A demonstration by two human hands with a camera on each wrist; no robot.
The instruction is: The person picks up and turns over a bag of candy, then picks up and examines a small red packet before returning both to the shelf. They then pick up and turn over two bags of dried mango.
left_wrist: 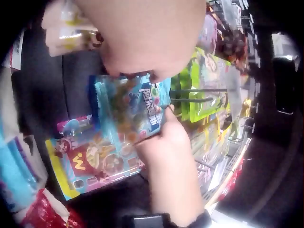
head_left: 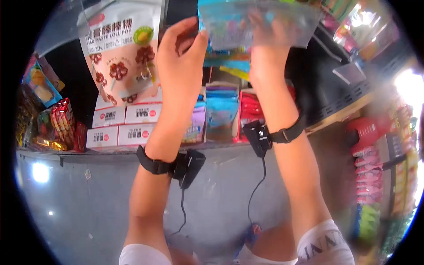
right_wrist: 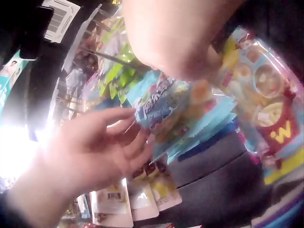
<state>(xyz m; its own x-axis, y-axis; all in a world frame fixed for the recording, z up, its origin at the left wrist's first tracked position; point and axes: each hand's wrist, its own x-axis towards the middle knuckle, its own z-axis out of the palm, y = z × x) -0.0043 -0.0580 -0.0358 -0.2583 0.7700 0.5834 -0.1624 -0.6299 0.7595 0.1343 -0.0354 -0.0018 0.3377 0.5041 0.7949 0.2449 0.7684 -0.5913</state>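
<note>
Up at the top of the snack display, a blue candy bag (head_left: 247,24) is held between both hands — its left edge pinched by the left hand (head_left: 181,53), its right side grasped by the right hand (head_left: 265,55). By judgement, the bag is best kept flat, supported at both edges and guided clear of the metal pegs (left_wrist: 194,95) — not crushed.

Left hand (head_left: 180,62), right hand (head_left: 265,51), both aloft
</note>
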